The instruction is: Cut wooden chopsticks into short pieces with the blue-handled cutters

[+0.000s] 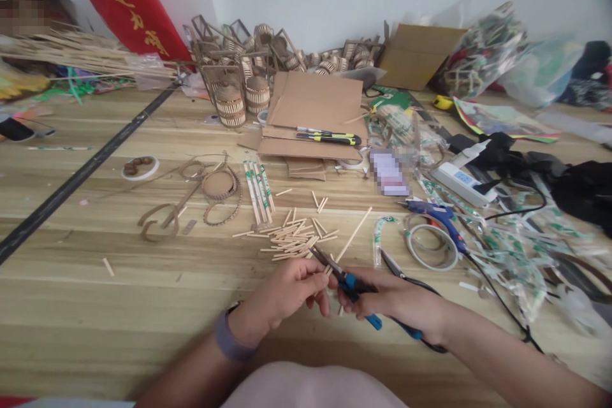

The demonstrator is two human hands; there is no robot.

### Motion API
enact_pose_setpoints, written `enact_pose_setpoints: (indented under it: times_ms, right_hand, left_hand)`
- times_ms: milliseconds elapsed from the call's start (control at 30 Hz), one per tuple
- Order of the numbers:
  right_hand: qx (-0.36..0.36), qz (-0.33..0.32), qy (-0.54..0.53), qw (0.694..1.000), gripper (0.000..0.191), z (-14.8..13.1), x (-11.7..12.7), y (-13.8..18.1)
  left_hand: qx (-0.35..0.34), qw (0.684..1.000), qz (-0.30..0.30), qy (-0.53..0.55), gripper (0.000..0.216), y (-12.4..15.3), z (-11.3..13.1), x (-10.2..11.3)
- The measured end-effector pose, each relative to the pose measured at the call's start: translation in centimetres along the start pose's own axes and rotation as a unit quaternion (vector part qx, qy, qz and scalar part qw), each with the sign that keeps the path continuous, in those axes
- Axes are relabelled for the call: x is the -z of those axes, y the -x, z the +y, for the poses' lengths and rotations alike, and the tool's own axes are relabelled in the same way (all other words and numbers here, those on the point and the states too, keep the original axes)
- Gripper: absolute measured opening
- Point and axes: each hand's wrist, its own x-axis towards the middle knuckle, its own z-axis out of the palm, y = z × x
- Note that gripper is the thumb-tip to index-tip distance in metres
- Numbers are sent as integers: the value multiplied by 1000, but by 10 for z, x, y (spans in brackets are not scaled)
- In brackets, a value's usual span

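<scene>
My right hand (401, 306) is closed around the blue handles of a pair of pliers (354, 285), whose dark jaws point up and left. Between the thumb and fingers of my left hand (289, 290) are short pieces of thin wooden stick (327, 271), right beside the jaws. A longer wooden stick (354, 233) slants up from between the hands; its lower part is partly hidden by my fingers. Just beyond lies a loose pile of short cut sticks (294, 239). Scissors (393, 264) rest on the table, partly under my right forearm.
Rolls of tape (433, 266), a blue glue gun (442, 217) and a white power strip (461, 182) lie right. Ahead are cardboard sheets (315, 99) with utility knives (329, 138). Small woven baskets (230, 102) stand behind. A person (29, 0) is at far left.
</scene>
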Motion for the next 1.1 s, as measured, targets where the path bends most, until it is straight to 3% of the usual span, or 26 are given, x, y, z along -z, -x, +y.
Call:
enact_pose_setpoints:
  times_ms: [167,533,933,1100]
  right_hand:
    - [-4,13,-6,1000,22,3,-3,-4]
    - [49,56,89,993,16,7,-7,-12]
    - [2,-14,-147,989,30,6,-2,-8]
    - [-2,-15,-164,986,35,6,-4,-8]
  left_hand:
    - [-2,1000,7,2,38,-1,-4,0]
    - [-31,998,18,-48,37,-4,-10,3]
    - [3,999,35,21,47,1,0,-1]
    - [-1,999,34,25,46,0,-3,-1]
